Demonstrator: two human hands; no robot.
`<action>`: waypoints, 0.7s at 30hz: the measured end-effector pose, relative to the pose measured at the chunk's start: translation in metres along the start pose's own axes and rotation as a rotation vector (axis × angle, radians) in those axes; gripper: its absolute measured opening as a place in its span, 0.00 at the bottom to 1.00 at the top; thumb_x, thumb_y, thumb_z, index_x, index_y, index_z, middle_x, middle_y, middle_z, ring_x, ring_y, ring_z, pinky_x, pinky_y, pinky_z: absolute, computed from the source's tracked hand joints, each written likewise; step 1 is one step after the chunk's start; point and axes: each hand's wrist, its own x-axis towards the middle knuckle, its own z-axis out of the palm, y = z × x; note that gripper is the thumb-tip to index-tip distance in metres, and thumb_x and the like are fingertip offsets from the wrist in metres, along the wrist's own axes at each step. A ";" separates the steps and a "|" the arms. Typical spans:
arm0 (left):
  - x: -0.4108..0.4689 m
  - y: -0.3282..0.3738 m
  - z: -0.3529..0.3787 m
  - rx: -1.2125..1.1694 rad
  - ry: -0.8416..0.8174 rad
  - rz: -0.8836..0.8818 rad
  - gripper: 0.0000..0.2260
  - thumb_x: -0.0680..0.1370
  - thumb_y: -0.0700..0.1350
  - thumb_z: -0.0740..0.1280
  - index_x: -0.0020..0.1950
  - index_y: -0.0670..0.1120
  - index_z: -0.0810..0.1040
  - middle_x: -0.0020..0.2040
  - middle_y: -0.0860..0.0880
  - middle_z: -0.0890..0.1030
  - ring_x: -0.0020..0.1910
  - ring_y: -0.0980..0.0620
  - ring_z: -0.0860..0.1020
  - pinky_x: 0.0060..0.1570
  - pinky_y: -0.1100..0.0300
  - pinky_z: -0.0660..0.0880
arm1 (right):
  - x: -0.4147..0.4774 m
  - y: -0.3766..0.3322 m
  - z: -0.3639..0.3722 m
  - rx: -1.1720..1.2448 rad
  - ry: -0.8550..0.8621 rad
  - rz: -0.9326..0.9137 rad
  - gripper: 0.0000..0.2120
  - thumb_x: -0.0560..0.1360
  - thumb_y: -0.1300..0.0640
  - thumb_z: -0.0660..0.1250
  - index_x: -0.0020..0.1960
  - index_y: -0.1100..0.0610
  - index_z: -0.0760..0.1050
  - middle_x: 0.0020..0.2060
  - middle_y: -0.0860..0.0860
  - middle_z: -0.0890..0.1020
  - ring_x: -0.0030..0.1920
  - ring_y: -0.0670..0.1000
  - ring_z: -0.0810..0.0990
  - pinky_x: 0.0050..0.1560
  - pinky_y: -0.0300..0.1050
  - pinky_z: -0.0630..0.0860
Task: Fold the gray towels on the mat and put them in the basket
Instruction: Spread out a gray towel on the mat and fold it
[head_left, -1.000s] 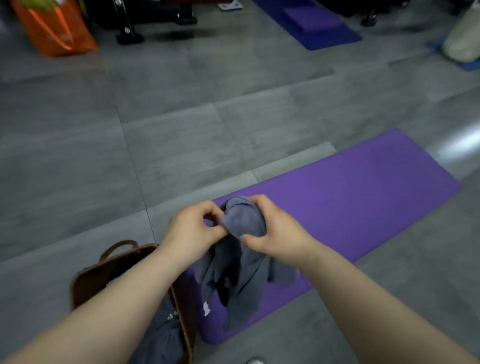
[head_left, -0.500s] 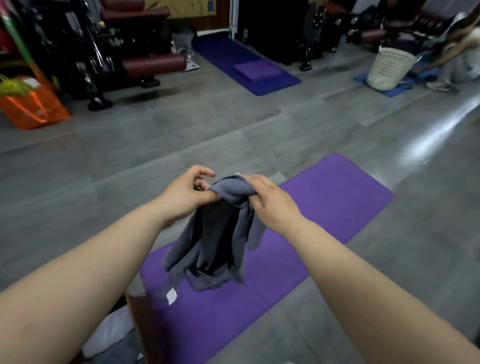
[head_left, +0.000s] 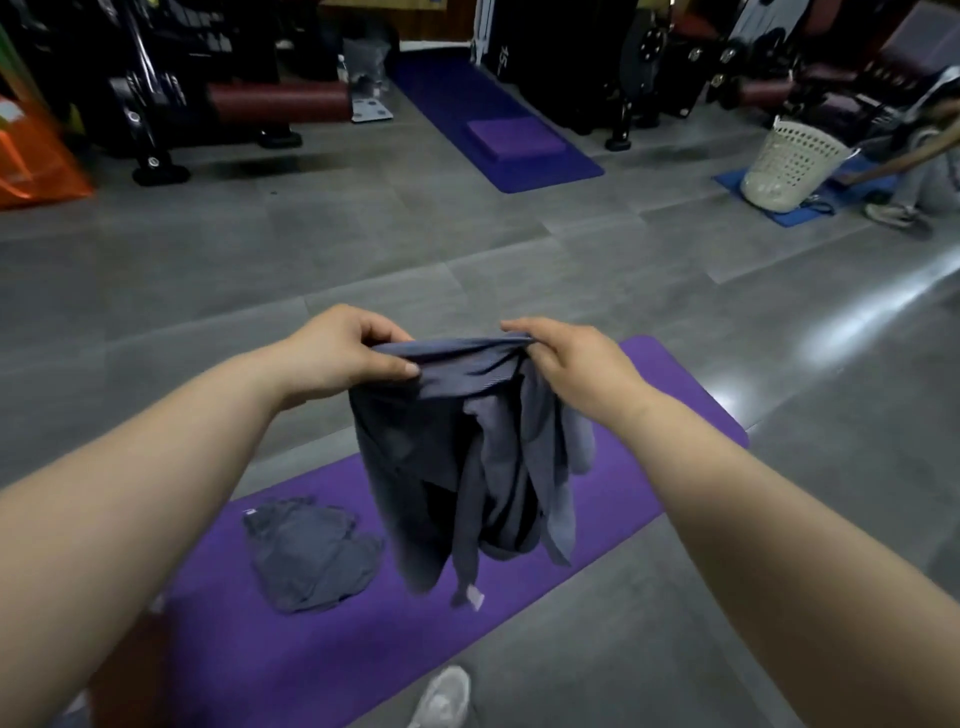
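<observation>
Both the left hand (head_left: 345, 353) and the right hand (head_left: 571, 364) pinch the top edge of a gray towel (head_left: 467, 467), which hangs lengthwise straight down, bunched, above the purple mat (head_left: 649, 415).

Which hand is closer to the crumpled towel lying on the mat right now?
Left. The left hand holds the lifted towel above, slightly right of, the crumpled towel on the purple mat; the right hand holds its other end, farther to the right.
</observation>
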 end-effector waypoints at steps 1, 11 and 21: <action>0.015 0.004 0.006 0.024 0.045 0.025 0.09 0.70 0.38 0.72 0.35 0.50 0.78 0.21 0.63 0.76 0.24 0.69 0.72 0.29 0.78 0.67 | 0.007 0.012 -0.008 -0.029 -0.009 0.041 0.18 0.78 0.60 0.56 0.66 0.52 0.71 0.64 0.54 0.76 0.65 0.55 0.73 0.63 0.46 0.67; 0.129 0.067 0.051 0.003 0.217 0.159 0.05 0.72 0.38 0.70 0.44 0.46 0.80 0.19 0.67 0.74 0.23 0.70 0.72 0.28 0.80 0.66 | 0.053 0.105 -0.077 -0.365 0.021 0.199 0.16 0.77 0.59 0.56 0.64 0.56 0.70 0.59 0.57 0.77 0.58 0.60 0.75 0.52 0.50 0.71; 0.190 0.108 0.093 -0.130 0.272 0.143 0.12 0.71 0.35 0.69 0.33 0.50 0.76 0.22 0.63 0.77 0.25 0.69 0.73 0.32 0.77 0.69 | 0.091 0.229 -0.084 -0.385 -0.059 0.239 0.16 0.74 0.62 0.59 0.61 0.61 0.71 0.60 0.60 0.72 0.60 0.61 0.71 0.54 0.50 0.69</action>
